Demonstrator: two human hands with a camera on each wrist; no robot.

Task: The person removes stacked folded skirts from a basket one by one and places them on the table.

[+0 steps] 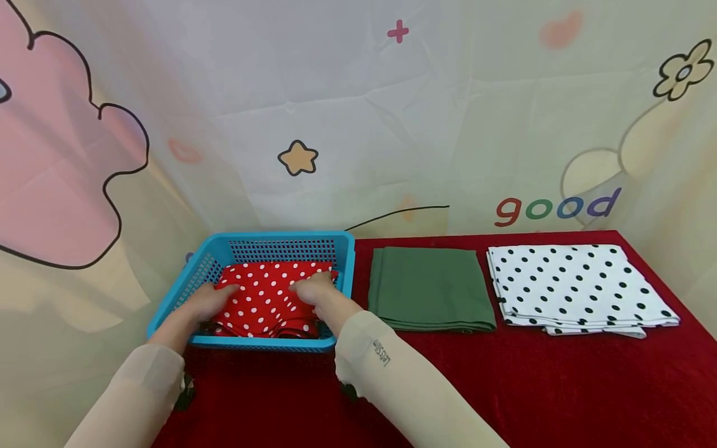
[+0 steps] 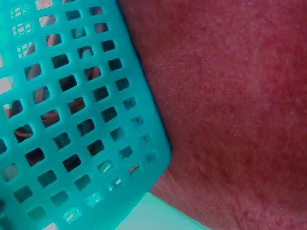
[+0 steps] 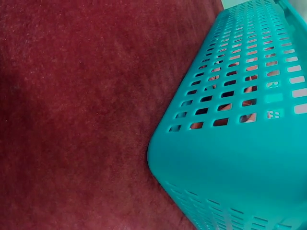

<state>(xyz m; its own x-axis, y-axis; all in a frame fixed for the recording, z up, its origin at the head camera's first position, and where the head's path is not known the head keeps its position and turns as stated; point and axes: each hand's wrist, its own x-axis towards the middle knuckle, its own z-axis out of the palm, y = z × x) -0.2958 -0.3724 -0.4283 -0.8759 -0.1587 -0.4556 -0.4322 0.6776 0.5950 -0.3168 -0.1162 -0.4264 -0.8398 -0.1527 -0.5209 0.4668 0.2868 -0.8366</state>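
A red cloth with white dots [image 1: 263, 295] lies folded inside a blue plastic basket [image 1: 269, 341] at the left of the table. My left hand [image 1: 210, 301] reaches over the near rim and grips the cloth's left side, thumb on top. On its right side my right hand [image 1: 315, 290] holds it the same way, thumb pointing inward. The fingers under the cloth are hidden. Both wrist views show only the basket's perforated outside, the left one a corner [image 2: 96, 120], the right one another corner [image 3: 230, 148].
To the basket's right a folded green cloth [image 1: 428, 287] lies on the dark red table cover [image 1: 538, 386]. Further right is a folded white cloth with black dots [image 1: 577, 283]. A printed curtain [image 1: 358, 124] hangs behind the table's back edge.
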